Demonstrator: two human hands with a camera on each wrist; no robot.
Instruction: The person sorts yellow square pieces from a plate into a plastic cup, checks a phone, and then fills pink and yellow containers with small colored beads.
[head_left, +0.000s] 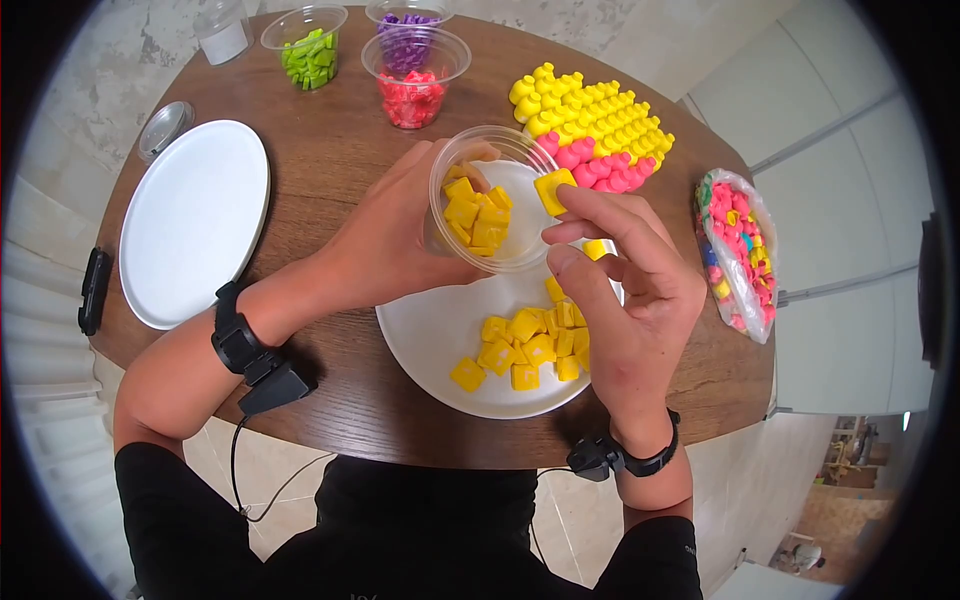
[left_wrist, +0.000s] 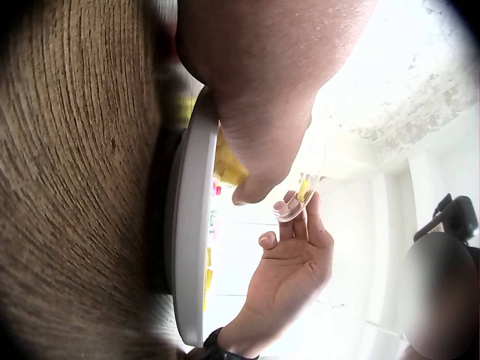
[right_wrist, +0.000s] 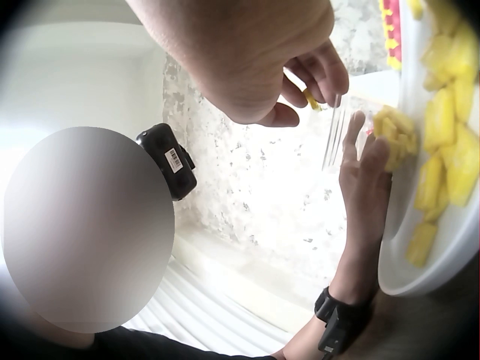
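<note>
My left hand (head_left: 400,230) grips a clear plastic cup (head_left: 520,262), tilted over the white plate (head_left: 420,370). Several yellow square pieces (head_left: 480,215) lie inside the cup. At the cup's rim, the fingertips of my right hand (head_left: 635,290) hold one more yellow square piece (head_left: 553,190). That piece also shows among the fingers in the right wrist view (right_wrist: 313,100). A heap of yellow square pieces (head_left: 525,345), some with pale marks, spreads over the plate below both hands. The right hand hides part of the plate's right side.
An oval white plate (head_left: 195,225) lies at left, with a round clear lid (head_left: 166,128) behind. Cups of green (head_left: 310,60), purple (head_left: 408,45) and red pieces (head_left: 412,98) stand at the back. Yellow and pink bottle-shaped pieces (head_left: 595,120) stand back right; a filled plastic bag (head_left: 740,250) lies right.
</note>
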